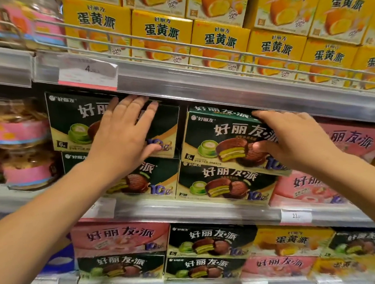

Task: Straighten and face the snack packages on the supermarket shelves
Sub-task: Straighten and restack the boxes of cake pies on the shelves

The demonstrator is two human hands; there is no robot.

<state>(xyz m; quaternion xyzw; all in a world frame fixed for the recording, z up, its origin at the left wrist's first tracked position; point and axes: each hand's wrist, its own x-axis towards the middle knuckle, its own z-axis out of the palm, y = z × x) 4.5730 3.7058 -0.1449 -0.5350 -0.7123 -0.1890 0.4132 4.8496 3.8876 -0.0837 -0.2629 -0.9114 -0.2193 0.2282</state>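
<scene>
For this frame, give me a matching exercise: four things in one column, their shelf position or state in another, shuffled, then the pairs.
Things:
1. yellow boxes
2. left hand
3. right hand
4. pink-banded tubs

Places or states:
A. grips the tilted upper-right green box
B. far left of the middle shelf
C. top shelf, behind a wire rail
D. flat on the upper-left green box

Pairs: 1-C, 2-D, 3-A, 4-B

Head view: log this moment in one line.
left hand: flat on upper-left green box | right hand: gripping upper-right green box, sticking out, tilted | stage: straightening
</scene>
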